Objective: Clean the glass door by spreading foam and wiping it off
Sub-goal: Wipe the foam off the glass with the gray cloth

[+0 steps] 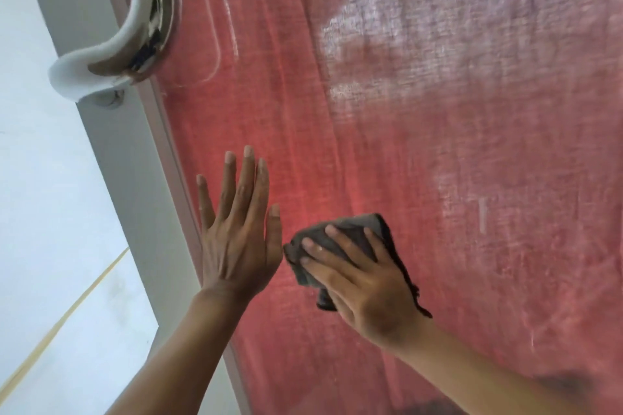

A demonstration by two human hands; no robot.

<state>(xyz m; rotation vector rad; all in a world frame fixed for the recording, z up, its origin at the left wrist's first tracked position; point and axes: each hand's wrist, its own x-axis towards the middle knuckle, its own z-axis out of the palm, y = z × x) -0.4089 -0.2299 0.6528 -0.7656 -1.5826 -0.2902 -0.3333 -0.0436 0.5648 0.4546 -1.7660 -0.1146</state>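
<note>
The glass door (438, 145) fills most of the view, with red fabric showing behind the pane. A whitish foam haze (438, 10) smears its upper right part. My left hand (239, 229) lies flat against the glass near the frame, fingers straight and spread. Beside it, my right hand (364, 283) presses a dark grey cloth (350, 229) onto the pane, fingers laid over the cloth. The cloth's frayed edge sticks out past my right wrist.
A grey door frame (135, 162) runs diagonally down the left side. A white curved door handle (111, 44) is fixed to it at the upper left. A pale wall (40, 212) with a thin yellowish line lies left of the frame.
</note>
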